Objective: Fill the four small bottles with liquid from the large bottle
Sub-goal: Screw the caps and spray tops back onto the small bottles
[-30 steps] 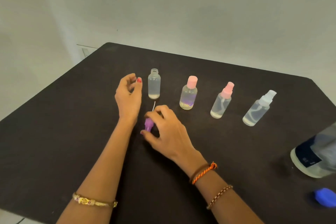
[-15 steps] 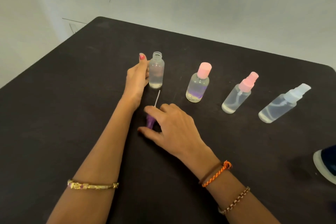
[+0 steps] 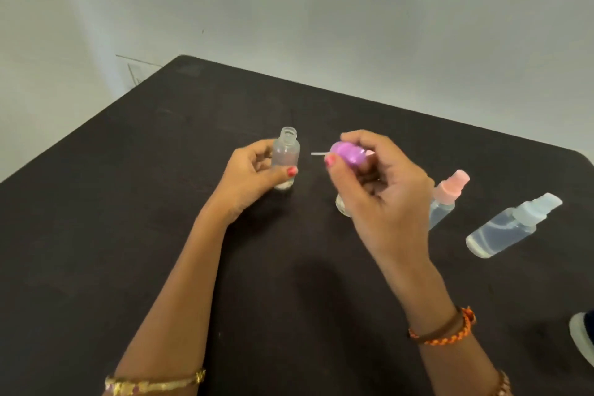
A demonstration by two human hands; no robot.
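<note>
Left hand: I'm seeing it gripping the clear, uncapped plastic bottle standing on the matte dark tabletop.
Right hand: at 3 o'clock of it, pinching the glossy purple spray cap, its thin white tube pointing toward 9 o'clock.

The counter is dark and matt, with a faint wood-like grain. The open small bottle is clear, smooth plastic, as are the two capped bottles near the right edge. The purple spray cap looks like glossy plastic with a thin white tube. Wrist bands: shiny gold metal, braided orange cord.
</note>
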